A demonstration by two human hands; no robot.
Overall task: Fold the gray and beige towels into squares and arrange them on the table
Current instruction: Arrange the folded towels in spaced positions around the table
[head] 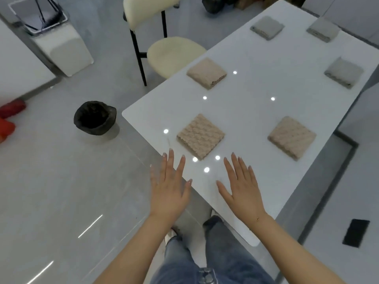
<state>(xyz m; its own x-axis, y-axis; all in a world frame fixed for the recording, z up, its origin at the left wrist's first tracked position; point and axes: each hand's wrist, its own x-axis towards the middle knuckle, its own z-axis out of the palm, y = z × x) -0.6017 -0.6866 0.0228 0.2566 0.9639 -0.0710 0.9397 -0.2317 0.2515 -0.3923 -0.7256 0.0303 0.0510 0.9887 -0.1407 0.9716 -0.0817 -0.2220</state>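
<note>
Three beige towels lie folded into squares on the white table [246,111]: one near me [200,136], one to its right [292,136] and one farther back on the left [206,73]. Three gray folded squares sit beyond them, at the far left [267,27], the far right [323,29] and the right edge [343,72]. My left hand [169,187] and my right hand [241,185] hover flat with fingers spread over the table's near edge, just short of the nearest beige towel, holding nothing.
A cream chair [174,52] stands at the table's left side. A black bin [95,117] sits on the floor to the left. A white stool [61,50] and red items [10,115] lie farther left. A black object [355,232] lies on the floor at right.
</note>
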